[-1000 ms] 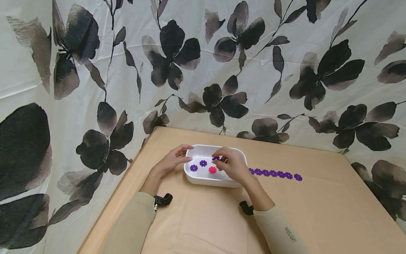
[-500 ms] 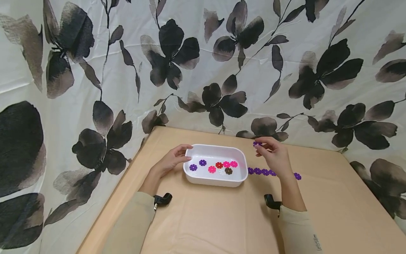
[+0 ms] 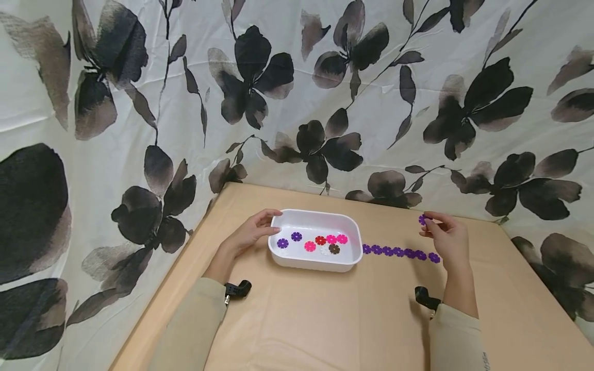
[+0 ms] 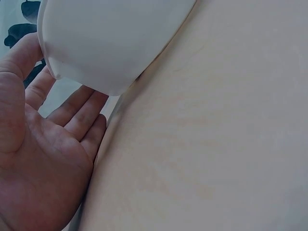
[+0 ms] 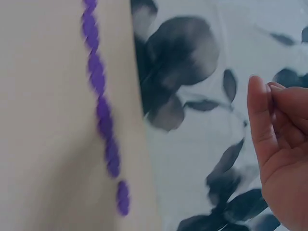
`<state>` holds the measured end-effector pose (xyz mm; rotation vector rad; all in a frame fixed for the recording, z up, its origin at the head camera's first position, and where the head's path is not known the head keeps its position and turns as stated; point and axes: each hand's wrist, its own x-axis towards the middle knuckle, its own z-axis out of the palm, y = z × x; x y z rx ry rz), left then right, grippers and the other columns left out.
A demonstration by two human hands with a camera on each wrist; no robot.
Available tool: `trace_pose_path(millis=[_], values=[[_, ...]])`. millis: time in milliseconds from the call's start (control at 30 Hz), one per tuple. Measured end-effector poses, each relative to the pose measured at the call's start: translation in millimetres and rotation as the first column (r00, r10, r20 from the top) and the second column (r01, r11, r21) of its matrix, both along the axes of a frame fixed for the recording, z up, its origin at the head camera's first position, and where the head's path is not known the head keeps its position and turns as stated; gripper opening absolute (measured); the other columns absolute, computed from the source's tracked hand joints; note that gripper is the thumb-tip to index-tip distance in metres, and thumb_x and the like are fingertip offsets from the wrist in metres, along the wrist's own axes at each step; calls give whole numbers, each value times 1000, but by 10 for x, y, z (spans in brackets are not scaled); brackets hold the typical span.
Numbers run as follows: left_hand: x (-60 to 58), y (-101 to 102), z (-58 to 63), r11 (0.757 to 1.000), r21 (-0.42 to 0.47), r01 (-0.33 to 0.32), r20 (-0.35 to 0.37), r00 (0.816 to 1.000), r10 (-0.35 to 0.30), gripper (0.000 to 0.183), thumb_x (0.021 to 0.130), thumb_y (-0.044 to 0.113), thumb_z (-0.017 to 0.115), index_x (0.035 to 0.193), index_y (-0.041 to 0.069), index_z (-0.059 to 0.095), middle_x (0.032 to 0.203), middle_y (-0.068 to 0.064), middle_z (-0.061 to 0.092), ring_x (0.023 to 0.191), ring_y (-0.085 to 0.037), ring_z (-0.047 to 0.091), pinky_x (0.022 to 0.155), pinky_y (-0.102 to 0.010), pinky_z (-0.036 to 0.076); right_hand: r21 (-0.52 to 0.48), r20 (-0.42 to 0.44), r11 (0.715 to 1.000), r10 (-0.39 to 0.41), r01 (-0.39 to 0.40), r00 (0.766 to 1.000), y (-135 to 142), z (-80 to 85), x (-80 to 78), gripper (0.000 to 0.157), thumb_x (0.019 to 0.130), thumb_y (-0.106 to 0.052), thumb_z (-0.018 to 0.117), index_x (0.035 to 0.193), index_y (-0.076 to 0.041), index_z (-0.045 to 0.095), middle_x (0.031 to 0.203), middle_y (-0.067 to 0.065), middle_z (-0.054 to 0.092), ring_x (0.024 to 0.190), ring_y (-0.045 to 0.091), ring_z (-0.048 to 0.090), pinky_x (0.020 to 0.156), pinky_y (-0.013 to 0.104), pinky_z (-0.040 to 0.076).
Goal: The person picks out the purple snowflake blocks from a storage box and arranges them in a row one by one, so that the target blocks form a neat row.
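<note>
My left hand (image 3: 246,234) holds the left end of a white plastic tub (image 3: 315,265), thumb at its rim; the left wrist view has fingers reaching behind and under its wall. Inside lie several flower-shaped plastic pieces: purple (image 3: 282,243), pink (image 3: 310,246), red (image 3: 320,240), brown (image 3: 334,249) and white. My right hand (image 3: 451,242) pinches one purple flower piece (image 3: 422,220) between thumb and fingers, raised above the table. Below it runs a row of purple flower pieces (image 3: 399,252), with one piece (image 3: 434,257) slightly apart at its right end.
A tan cover (image 3: 297,319) lies over the table. Behind and to the left hangs a white cloth with dark flower prints (image 3: 315,149), close to the table's back edge. The row of pieces begins at the tub's right side.
My right hand has lifted a purple flower piece out of the tub and carried it right, over the far end of the row. The left hand has stayed at the tub.
</note>
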<state>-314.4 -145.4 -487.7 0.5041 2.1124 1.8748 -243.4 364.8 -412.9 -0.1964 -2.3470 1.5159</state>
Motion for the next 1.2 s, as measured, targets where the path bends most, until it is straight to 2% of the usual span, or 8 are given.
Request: trace_pose_path(millis=[167, 400, 600, 700, 900, 1033, 1167, 1200], values=[[-9, -8, -20, 1000, -5, 0, -1, 1000, 0, 55, 97, 18, 75, 147, 10, 53, 155, -11, 52, 143, -35, 49, 122, -54, 35, -8, 85, 1000, -26, 27, 996, 171, -159, 2, 36, 107, -12, 55, 140, 3, 60, 110, -1, 64, 83, 4, 70, 77, 19, 60], [2, -13, -14, 1000, -10, -1, -19, 1000, 1, 56, 97, 17, 74, 148, 9, 52, 155, -13, 51, 142, -34, 50, 120, -51, 38, 123, 190, 991, -73, 50, 979, 313, -300, 38, 36, 109, -10, 51, 142, 2, 59, 131, 25, 62, 83, 4, 69, 76, 18, 60], [7, -11, 9, 1000, -7, 3, -15, 1000, -3, 56, 97, 17, 74, 148, 9, 51, 156, -13, 50, 142, -35, 50, 121, -52, 37, 181, 239, 981, -109, 66, 965, 458, -395, 73, 35, 108, -6, 50, 139, 5, 60, 132, 29, 61, 78, 1, 66, 70, 16, 59], [2, -7, 5, 1000, -1, 4, -4, 1000, -4, 56, 97, 17, 75, 148, 9, 52, 156, -12, 50, 143, -35, 49, 122, -53, 36, 183, 268, 981, -117, 68, 956, 514, -437, 107, 35, 107, -5, 50, 139, 6, 59, 131, 30, 60, 79, 4, 66, 68, 17, 58], [-3, -9, -11, 1000, -1, 6, -2, 1000, -6, 57, 97, 18, 75, 148, 9, 52, 156, -12, 50, 143, -35, 49, 121, -53, 37, 185, 350, 978, -159, 98, 923, 562, -506, 184, 36, 109, -6, 45, 141, 1, 59, 138, 26, 56, 99, 21, 61, 68, 15, 53], [-9, -11, -18, 1000, -3, 5, -4, 1000, -5, 57, 97, 19, 75, 147, 9, 52, 155, -12, 51, 142, -36, 50, 121, -53, 37, 221, 368, 969, -185, 107, 911, 601, -535, 200, 36, 108, -5, 44, 140, 4, 59, 140, 30, 55, 116, 34, 54, 90, 32, 53], [-20, -8, -28, 1000, -3, 8, -5, 1000, -8, 57, 97, 20, 75, 148, 9, 51, 155, -12, 51, 142, -36, 50, 121, -54, 36, 232, 375, 965, -203, 120, 905, 639, -557, 190, 36, 107, -3, 45, 139, 7, 58, 141, 33, 54, 125, 46, 47, 110, 60, 41], [-22, -7, -29, 1000, -3, 7, -5, 1000, -7, 57, 97, 20, 75, 148, 9, 51, 155, -12, 51, 141, -36, 50, 121, -54, 36, 240, 374, 963, -206, 120, 904, 646, -564, 186, 36, 106, -3, 46, 139, 7, 58, 141, 34, 54, 127, 47, 47, 113, 63, 39]])
